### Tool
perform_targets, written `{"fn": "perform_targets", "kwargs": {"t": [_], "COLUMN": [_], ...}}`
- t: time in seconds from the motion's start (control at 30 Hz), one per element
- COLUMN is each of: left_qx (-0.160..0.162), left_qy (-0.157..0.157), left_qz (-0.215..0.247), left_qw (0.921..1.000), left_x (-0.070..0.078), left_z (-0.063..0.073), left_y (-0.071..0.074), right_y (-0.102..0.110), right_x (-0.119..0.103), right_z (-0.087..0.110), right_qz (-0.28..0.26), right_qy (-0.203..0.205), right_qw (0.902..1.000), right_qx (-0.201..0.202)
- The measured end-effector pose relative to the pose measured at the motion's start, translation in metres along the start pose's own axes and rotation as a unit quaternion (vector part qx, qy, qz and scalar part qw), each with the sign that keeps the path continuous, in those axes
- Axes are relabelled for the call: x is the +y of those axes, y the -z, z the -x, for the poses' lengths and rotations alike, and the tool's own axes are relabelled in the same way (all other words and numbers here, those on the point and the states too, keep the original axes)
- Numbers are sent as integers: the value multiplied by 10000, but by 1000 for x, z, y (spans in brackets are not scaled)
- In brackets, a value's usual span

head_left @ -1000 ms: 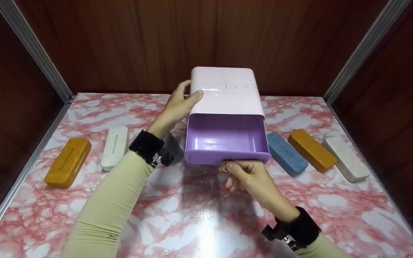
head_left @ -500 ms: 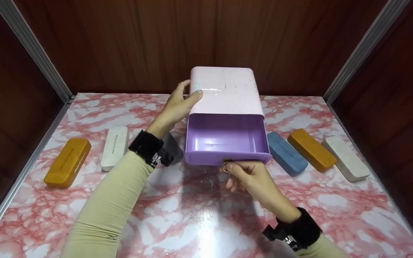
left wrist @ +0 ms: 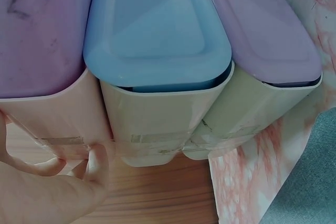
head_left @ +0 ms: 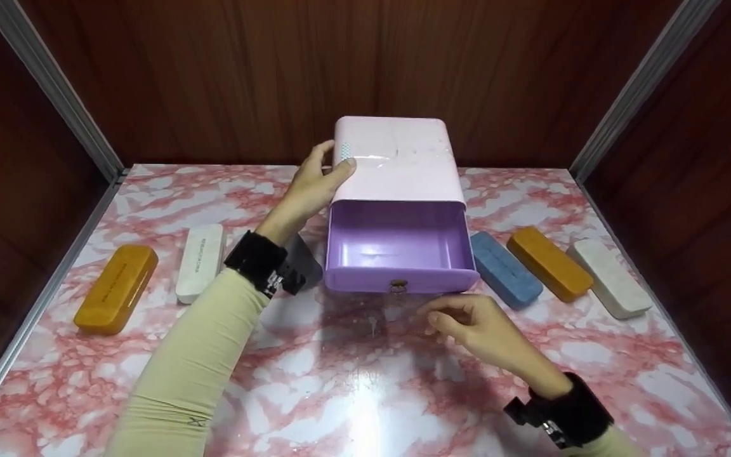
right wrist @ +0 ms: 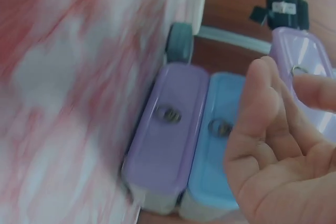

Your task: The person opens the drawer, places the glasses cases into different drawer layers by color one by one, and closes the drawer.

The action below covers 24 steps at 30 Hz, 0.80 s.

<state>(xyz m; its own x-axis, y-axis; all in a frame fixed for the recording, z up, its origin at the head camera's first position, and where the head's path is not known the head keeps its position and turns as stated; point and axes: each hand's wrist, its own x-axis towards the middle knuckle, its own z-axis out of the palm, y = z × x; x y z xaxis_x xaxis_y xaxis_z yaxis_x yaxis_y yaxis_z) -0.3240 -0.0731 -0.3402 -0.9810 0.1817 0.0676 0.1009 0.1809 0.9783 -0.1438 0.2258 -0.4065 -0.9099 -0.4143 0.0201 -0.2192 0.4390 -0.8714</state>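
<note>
your left arm [head_left: 188,355] reaches forward, left hand [head_left: 315,184] gripping the pink cabinet [head_left: 403,168] on the table [head_left: 315,400]; your right hand [head_left: 483,327], fingers [head_left: 457,303] loosely bent, sits just off the ring [head_left: 398,290] of the jutting purple drawer [head_left: 365,279].

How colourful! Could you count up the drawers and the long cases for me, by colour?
Purple drawers: 2
Blue drawer: 1
Mustard cases: 2
White cases: 2
Blue case: 1
Dark greyish case, partly hidden in the head view: 1
Total: 9
</note>
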Motion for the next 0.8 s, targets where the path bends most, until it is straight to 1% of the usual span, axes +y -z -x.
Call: {"fn": "perform_targets", "kwargs": {"t": [0.1,0.17,0.23,0.33,0.47,0.67,0.8], "left_qx": [1,-27,-49,-37,16,-7,-9], "left_qy": [42,54,59,45,32,22,-1], "left_qz": [1,-21,-34,-38,19,33,120], "left_qw": [10000,10000,10000,10000,10000,10000,9999], "left_x": [-1,-1,-1,-1,-2,-2,-1], "left_z": [1,1,1,0,-1,-1,0], "left_y": [1,0,-1,-1,-1,0,0], "right_y": [12,22,33,47,63,83,91], "right_x": [8,12,14,17,19,26,34], "right_z": [6,11,15,16,14,9,5], "right_qz": [399,603,791,1062,1574,1957,2453], "right_qy": [110,110,81,96,181,334,506], "right_qw": [9991,9980,9963,9916,9802,9674,9505], "right_qx": [29,143,335,727,1185,1574,1837]}}
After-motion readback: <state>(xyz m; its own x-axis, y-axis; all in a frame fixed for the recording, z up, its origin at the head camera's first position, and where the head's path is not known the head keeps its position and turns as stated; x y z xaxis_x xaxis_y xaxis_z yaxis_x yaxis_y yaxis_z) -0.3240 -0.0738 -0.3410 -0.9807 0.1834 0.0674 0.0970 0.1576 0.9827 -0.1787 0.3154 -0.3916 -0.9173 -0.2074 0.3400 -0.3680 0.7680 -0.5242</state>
